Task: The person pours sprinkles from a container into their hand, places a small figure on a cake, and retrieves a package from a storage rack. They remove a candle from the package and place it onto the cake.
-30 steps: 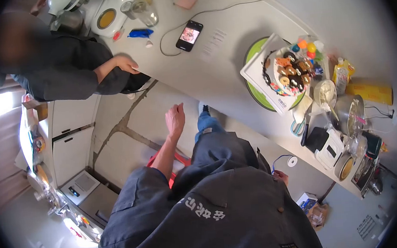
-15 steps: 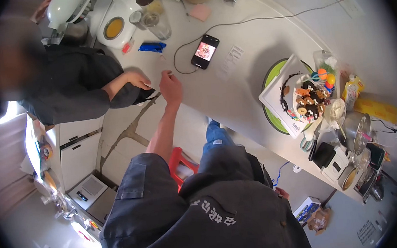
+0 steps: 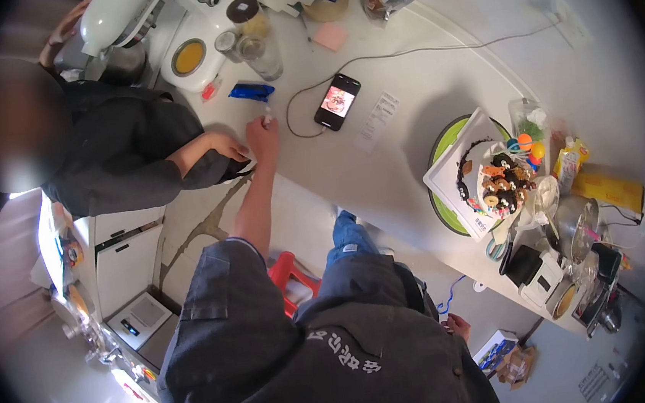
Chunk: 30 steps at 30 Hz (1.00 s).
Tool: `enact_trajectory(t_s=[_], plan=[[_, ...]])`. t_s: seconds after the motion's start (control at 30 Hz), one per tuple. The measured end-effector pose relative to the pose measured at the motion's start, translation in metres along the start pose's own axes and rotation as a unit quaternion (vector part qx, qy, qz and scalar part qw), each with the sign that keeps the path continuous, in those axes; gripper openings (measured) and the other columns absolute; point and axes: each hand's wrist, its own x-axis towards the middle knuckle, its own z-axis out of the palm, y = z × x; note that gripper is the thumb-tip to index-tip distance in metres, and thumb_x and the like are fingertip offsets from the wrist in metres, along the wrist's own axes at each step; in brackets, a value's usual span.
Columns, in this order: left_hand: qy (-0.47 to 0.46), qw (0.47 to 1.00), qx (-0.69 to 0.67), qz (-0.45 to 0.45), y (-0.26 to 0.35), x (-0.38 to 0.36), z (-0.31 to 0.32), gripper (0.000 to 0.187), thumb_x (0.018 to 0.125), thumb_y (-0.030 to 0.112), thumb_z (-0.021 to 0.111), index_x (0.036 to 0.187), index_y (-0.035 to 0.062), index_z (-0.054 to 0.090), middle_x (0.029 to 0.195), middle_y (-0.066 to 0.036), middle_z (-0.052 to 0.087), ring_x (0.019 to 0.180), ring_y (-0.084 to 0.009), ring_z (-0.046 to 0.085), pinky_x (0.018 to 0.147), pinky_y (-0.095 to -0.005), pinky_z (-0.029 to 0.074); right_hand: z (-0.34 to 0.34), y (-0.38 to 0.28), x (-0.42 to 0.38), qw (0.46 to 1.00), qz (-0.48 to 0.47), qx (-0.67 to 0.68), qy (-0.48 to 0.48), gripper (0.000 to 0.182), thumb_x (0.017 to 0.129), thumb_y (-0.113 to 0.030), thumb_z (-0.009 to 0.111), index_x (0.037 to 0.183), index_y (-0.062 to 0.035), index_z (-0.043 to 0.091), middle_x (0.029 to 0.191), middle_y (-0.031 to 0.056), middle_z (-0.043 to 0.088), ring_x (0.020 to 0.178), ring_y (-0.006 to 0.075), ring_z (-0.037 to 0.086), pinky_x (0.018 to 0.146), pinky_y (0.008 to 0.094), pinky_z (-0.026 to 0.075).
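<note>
My left hand (image 3: 262, 139) reaches to the counter's near edge at the left, fingers pinched at a small pale bit I cannot make out. A blue packet (image 3: 251, 92) lies just beyond its fingertips. To the right, a phone (image 3: 338, 102) plugged into a cable shows a picture of a decorated cake. Low beside my apron hangs my right hand (image 3: 458, 326), away from the counter, its fingers mostly hidden. A decorated cake (image 3: 502, 186) with dark and brown toppings and coloured balls sits on a white board (image 3: 445, 161) over a green turntable (image 3: 439, 131).
Close on the left stands another person (image 3: 126, 149), one hand (image 3: 226, 146) near mine. A stand mixer (image 3: 111, 16), a scale (image 3: 189, 57) and jars (image 3: 258, 57) fill the back left. Bowls (image 3: 577, 221) and tools crowd the right end. A red stool (image 3: 287, 277) is below.
My left hand has moved left and slightly forward, toward the blue packet, its fingers now at a small pale bit. My right hand shows a little more beside my apron.
</note>
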Motion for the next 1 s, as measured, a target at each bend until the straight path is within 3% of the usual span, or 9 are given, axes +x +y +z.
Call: enact_trajectory(t_s=[0.1,0.2,0.33,0.4,0.43,0.47,0.53,0.73,1.0], plan=[[-0.028,0.984,-0.152,-0.087,0.018,-0.056,-0.028,0.038,0.092,0.032,0.068,0.093,-0.0063,0.070,0.076,-0.016,0.067,0.071,-0.0252,0.065,0.069,-0.0378,0.050,0.001,-0.007,0.008,1.000,-0.009,-0.016,-0.010,0.031,0.100,-0.016,0.061,0.125,0.0006,0.067,0.087,0.0138,0.075,0.058,0.0155,0.066,0.045,0.0273,0.050],[-0.104,0.961,-0.232,-0.110,0.052,-0.129,-0.062,0.037,0.097,0.031,0.065,0.095,-0.0059,0.070,0.066,-0.009,0.066,0.059,-0.0130,0.063,0.059,-0.0299,0.049,0.004,-0.032,0.003,0.996,-0.061,-0.055,-0.029,0.035,0.097,-0.019,0.066,0.123,0.0043,0.068,0.090,0.0150,0.076,0.072,0.0182,0.070,0.065,0.0305,0.056],[-0.230,0.911,-0.317,-0.133,0.084,-0.231,-0.070,0.031,0.098,0.023,0.066,0.110,-0.0058,0.071,0.076,-0.005,0.065,0.069,-0.0119,0.063,0.063,-0.0292,0.053,0.016,-0.074,0.007,0.947,-0.254,-0.189,0.055,0.026,0.093,-0.019,0.068,0.109,-0.0001,0.076,0.085,0.0110,0.076,0.065,0.0127,0.066,0.059,0.0311,0.052],[-0.315,0.869,-0.361,-0.124,0.101,-0.284,-0.070,0.032,0.098,0.022,0.066,0.113,-0.0056,0.070,0.079,-0.005,0.066,0.069,-0.0118,0.063,0.065,-0.0289,0.053,0.020,-0.081,0.013,0.917,-0.348,-0.187,0.059,0.026,0.092,-0.017,0.068,0.110,-0.0006,0.075,0.083,0.0116,0.075,0.066,0.0151,0.067,0.062,0.0320,0.053],[-0.364,0.864,-0.333,-0.103,0.114,-0.307,-0.070,0.032,0.098,0.022,0.066,0.113,-0.0058,0.070,0.080,-0.005,0.067,0.069,-0.0117,0.063,0.066,-0.0286,0.053,0.023,-0.104,-0.003,0.906,-0.382,-0.174,0.049,0.021,0.091,-0.015,0.066,0.105,-0.0010,0.075,0.090,0.0178,0.075,0.078,0.0272,0.072,0.075,0.0383,0.055],[-0.400,0.862,-0.303,-0.076,0.128,-0.327,-0.068,0.032,0.098,0.022,0.066,0.113,-0.0060,0.070,0.082,-0.006,0.067,0.069,-0.0116,0.062,0.066,-0.0283,0.053,0.029,-0.126,-0.013,0.887,-0.440,-0.130,0.045,0.020,0.091,-0.015,0.067,0.104,-0.0005,0.074,0.088,0.0178,0.073,0.080,0.0254,0.072,0.076,0.0362,0.055],[-0.465,0.836,-0.291,-0.028,0.157,-0.367,-0.068,0.032,0.097,0.021,0.067,0.114,-0.0059,0.069,0.085,-0.007,0.068,0.071,-0.0115,0.062,0.067,-0.0284,0.052,0.032,-0.158,-0.033,0.922,-0.362,-0.138,-0.033,0.020,0.093,-0.010,0.068,0.109,0.0013,0.071,0.084,0.0139,0.072,0.076,0.0184,0.069,0.073,0.0320,0.054],[-0.543,0.797,-0.257,0.067,0.220,-0.468,-0.068,0.030,0.097,0.020,0.067,0.113,-0.0047,0.070,0.090,-0.007,0.070,0.072,-0.0119,0.062,0.067,-0.0275,0.051,0.021,-0.147,-0.066,0.888,-0.383,0.100,-0.235,0.028,0.101,-0.027,0.066,0.112,-0.0030,0.075,0.083,0.0009,0.070,0.063,0.0052,0.051,0.053,0.0224,0.041],[-0.551,0.801,-0.223,0.070,0.225,-0.577,-0.076,0.028,0.098,0.019,0.066,0.114,-0.0029,0.071,0.086,-0.004,0.071,0.073,-0.0086,0.061,0.066,-0.0264,0.052,-0.023,-0.060,-0.070,0.865,-0.326,0.249,-0.290,0.028,0.098,-0.026,0.069,0.110,-0.0020,0.076,0.082,-0.0015,0.068,0.064,0.0051,0.051,0.055,0.0216,0.040]])
